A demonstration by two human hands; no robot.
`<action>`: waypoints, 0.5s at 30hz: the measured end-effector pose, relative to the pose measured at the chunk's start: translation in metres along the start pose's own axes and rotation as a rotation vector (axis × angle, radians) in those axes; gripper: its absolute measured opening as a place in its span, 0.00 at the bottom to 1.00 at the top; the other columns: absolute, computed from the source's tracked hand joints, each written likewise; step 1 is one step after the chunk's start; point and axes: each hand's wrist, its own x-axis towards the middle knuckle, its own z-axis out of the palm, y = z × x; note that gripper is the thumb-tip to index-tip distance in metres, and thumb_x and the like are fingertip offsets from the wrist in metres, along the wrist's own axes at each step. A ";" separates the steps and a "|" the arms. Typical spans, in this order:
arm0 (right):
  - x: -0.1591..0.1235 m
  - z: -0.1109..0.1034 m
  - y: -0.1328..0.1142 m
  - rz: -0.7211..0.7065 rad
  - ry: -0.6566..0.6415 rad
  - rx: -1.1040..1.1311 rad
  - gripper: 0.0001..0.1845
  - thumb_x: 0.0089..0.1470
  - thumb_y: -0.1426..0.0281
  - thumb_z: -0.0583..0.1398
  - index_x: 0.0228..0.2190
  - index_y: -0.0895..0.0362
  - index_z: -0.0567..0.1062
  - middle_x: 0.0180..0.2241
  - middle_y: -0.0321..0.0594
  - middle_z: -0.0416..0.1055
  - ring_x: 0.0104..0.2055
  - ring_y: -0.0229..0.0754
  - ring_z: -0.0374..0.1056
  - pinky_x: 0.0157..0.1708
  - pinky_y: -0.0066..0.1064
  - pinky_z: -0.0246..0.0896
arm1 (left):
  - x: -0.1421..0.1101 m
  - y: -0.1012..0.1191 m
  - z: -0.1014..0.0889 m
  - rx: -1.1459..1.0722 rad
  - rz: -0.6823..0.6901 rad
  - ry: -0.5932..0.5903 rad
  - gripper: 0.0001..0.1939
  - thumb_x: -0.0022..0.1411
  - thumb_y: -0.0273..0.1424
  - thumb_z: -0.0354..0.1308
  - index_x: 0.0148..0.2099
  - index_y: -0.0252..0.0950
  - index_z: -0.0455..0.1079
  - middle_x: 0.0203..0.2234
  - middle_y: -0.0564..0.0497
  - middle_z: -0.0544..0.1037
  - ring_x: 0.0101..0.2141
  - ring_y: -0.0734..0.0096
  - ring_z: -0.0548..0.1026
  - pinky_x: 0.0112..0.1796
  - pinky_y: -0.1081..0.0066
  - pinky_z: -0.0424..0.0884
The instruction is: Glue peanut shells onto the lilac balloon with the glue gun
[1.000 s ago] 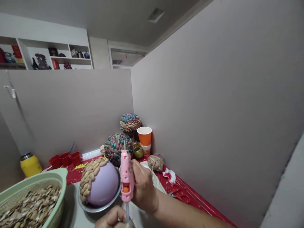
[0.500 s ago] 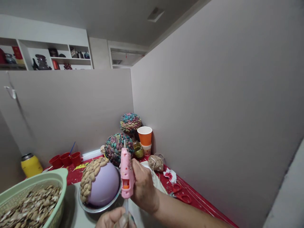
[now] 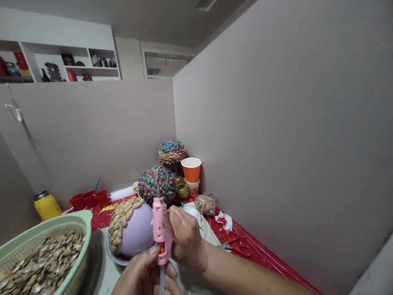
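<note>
My right hand [image 3: 188, 239] is closed around the handle of a pink hot glue gun [image 3: 161, 229], whose metal nozzle points up and away. A clear glue stick [image 3: 162, 280] sticks out of its rear end. My left hand [image 3: 139, 272] grips the gun's rear, thumb by the orange part in its side opening, fingers curled behind the stick. Just beyond, a lilac balloon [image 3: 138, 234], partly covered with peanut shells [image 3: 123, 223], rests in a metal bowl [image 3: 114, 255].
At left stands a green basket [image 3: 87, 229] of shell halves [image 3: 49, 262]. Behind are red cups [image 3: 89, 198], a yellow bottle [image 3: 47, 205] and two multicoloured shell-covered balls [image 3: 158, 182]. An orange paper cup [image 3: 190, 171], twine [image 3: 205, 204] and scissors [image 3: 238, 246] line the right wall.
My left hand has moved up from the glue stick to the rear of the glue gun. The gun has dropped slightly in view, still in my right hand. The view has shifted a little.
</note>
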 end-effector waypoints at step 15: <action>0.000 0.000 -0.004 0.010 -0.056 -0.022 0.08 0.55 0.76 0.47 0.26 0.53 0.57 0.22 0.37 0.58 0.23 0.42 0.54 0.23 0.35 0.44 | -0.001 -0.004 -0.001 0.010 -0.036 0.054 0.22 0.54 0.46 0.64 0.28 0.28 0.78 0.19 0.41 0.82 0.18 0.70 0.78 0.23 0.77 0.71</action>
